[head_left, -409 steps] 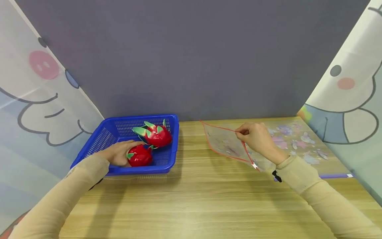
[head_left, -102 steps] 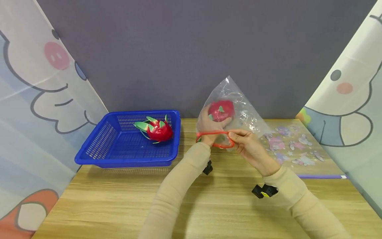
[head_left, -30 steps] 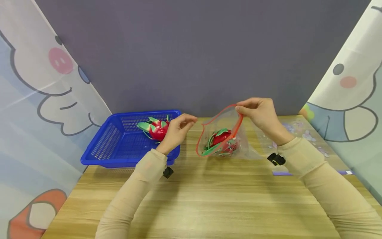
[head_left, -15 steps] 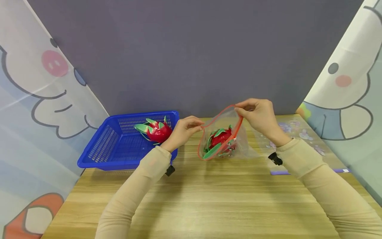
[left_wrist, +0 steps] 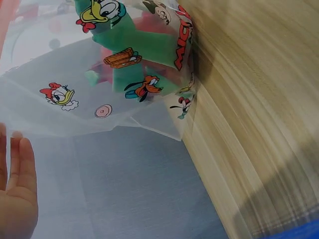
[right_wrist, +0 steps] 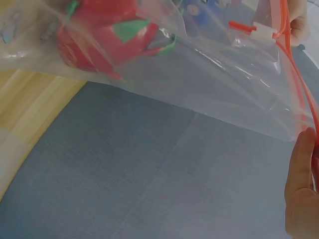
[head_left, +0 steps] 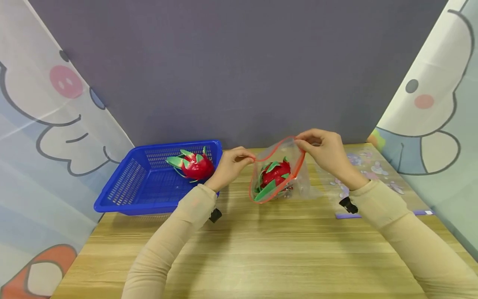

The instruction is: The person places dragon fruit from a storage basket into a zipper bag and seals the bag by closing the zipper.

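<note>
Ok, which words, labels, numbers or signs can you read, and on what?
"MI…": red capitals on the red-edged bag, left wrist view; the letters after that are too curved and blurred to read.
Purple-edged bag: prints too small to tell any text.
Nothing else readable.

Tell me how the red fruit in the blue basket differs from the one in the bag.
Place: the basket fruit lies in the blue basket; the bagged fruit sits inside the clear, red-edged bag.
Covering: the basket fruit is bare; the bagged fruit is seen partly through plastic.
Pose, head view: the basket fruit's largest leaf points left; the bagged fruit's points down and left.
Shared: red, glossy bodies with green leaves.
</note>
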The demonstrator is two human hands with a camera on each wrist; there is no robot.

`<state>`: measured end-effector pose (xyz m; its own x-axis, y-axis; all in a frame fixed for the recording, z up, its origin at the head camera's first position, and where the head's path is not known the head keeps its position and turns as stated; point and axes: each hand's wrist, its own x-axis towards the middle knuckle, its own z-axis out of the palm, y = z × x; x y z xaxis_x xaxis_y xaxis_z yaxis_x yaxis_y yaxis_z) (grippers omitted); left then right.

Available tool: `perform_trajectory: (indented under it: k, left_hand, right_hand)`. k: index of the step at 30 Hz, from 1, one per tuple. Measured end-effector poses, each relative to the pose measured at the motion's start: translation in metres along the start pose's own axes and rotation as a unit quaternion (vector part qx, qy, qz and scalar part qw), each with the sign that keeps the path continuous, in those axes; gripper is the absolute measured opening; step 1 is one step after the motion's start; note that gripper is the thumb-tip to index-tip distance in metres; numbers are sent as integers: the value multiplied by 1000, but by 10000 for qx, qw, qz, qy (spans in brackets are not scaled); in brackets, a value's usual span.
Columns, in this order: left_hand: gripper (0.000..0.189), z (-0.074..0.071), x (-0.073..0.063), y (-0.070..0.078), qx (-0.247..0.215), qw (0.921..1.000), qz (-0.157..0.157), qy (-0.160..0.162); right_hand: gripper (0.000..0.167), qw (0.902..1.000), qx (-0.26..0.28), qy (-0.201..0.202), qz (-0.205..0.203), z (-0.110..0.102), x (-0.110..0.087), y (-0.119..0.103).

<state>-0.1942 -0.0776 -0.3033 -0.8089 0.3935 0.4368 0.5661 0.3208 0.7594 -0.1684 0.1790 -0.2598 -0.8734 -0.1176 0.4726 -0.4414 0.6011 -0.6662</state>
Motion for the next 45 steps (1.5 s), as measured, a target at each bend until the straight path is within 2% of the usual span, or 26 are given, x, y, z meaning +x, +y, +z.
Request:
perform_trajectory:
  k: [2,7,9,12,15,19,21,27,35,39,45]
  left_hand:
    - [14,-1,-1,5,-12,10000,-83,45]
    - [16,2,4,-13,-106,9994,-321,117]
    - [16,3,7,-21,-168,9991,-359,148]
    - [16,1,7,-23,-273,9988,-369,187]
    - [16,-5,4,-10,-239,9984,-471,204]
    - [17,-12,-2,8,-160,9974,-676,177]
    - [18,-13,-2,8,-212,9971,-716,153]
    - [17,-8,-2,6,-301,9976,-593,202]
    - [15,-2,2,10,-535,9969,-393,428]
    - [15,0,2,10,-512,9968,-385,481]
    - [14,-3,3,5,-585,9953,-369,676]
  right_hand:
    - [20,9997,183,-53,130,0,-3,0]
    - [29,9988,472,52,120,1,-15,2]
    - [28,9983,510,276,18,3,-23,4]
    - [19,9956,612,702,-78,10,-39,11]
    - [12,9947,668,753,-198,23,-55,20]
    - [15,9980,477,320,-278,41,-71,30]
    - [19,9992,331,145,-198,47,-74,32]
    - [30,9997,128,-39,193,56,-70,31]
    - [19,9982,43,439,414,61,-49,33]
    - [15,9967,409,427,549,62,-45,37]
    - [21,9911,923,381,884,55,-45,44]
